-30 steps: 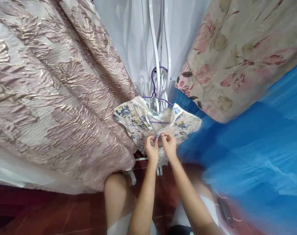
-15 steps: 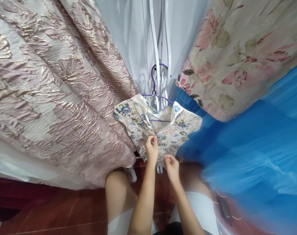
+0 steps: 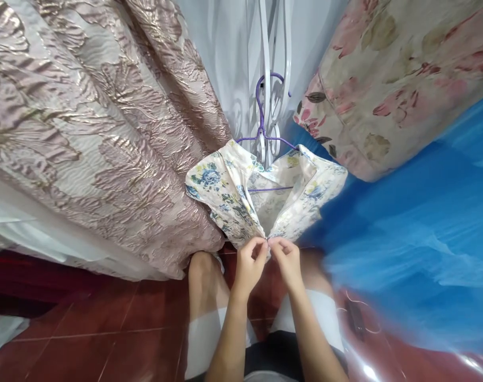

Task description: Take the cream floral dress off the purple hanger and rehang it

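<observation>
A cream blouse (image 3: 225, 191) with blue and yellow flowers hangs on a purple hanger (image 3: 262, 114), its neckline open in a deep V. At the bottom of that V, my left hand (image 3: 251, 265) pinches the left front edge. My right hand (image 3: 285, 262) pinches the right front edge, close beside the left. The fingertips of both nearly touch, and a tiny dark fastener seems to show between them, too small to name surely. Below my hands the lower blouse is mostly hidden.
White curved metal bars (image 3: 265, 48) carry the hanger. Pink-gold brocade fabric (image 3: 118, 132) drapes on the left. To the right hang a pink-flowered cloth (image 3: 385, 85) and blue tulle (image 3: 396, 233). A dark power strip (image 3: 355, 318) with cables lies on the red tiled floor (image 3: 146, 329).
My hands were apart, the left one higher on the blouse; now they meet at the neckline's bottom. The blouse front is pulled toward me and the neckline gapes wider.
</observation>
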The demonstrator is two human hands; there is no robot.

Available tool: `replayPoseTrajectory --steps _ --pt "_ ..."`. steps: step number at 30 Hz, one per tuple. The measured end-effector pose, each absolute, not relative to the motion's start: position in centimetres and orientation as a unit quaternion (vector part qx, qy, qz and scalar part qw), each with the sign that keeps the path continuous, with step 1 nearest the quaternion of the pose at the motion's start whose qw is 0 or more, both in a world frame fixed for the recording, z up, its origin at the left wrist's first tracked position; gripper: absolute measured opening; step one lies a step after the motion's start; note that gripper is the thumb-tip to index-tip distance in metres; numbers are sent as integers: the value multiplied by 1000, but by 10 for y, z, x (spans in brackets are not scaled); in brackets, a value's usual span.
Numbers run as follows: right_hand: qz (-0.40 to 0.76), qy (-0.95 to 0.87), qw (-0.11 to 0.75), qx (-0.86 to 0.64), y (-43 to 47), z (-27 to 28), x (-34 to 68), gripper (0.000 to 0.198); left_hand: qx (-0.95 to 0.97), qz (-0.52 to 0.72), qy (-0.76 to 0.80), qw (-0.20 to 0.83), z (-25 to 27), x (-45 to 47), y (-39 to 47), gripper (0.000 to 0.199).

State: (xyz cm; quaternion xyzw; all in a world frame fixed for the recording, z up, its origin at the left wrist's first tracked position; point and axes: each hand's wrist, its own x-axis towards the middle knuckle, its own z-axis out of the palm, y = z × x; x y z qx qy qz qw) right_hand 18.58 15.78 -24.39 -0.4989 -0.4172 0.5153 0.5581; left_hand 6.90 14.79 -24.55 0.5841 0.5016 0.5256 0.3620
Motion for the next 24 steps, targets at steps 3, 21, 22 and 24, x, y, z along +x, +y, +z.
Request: replayPoseTrajectory --steps 3,21,22,24 --pt "518 -409 559 -501 153 -236 190 25 602 518 496 351 -239 68 144 19" --pt "597 -484 454 -450 111 -228 181 25 511 591 533 325 -229 55 139 22" --pt "599 -486 450 -450 108 -230 179 25 510 592 532 327 -229 55 140 22" --pt "601 -487 444 -452 106 -232 177 25 514 592 525 331 -229 55 142 21"
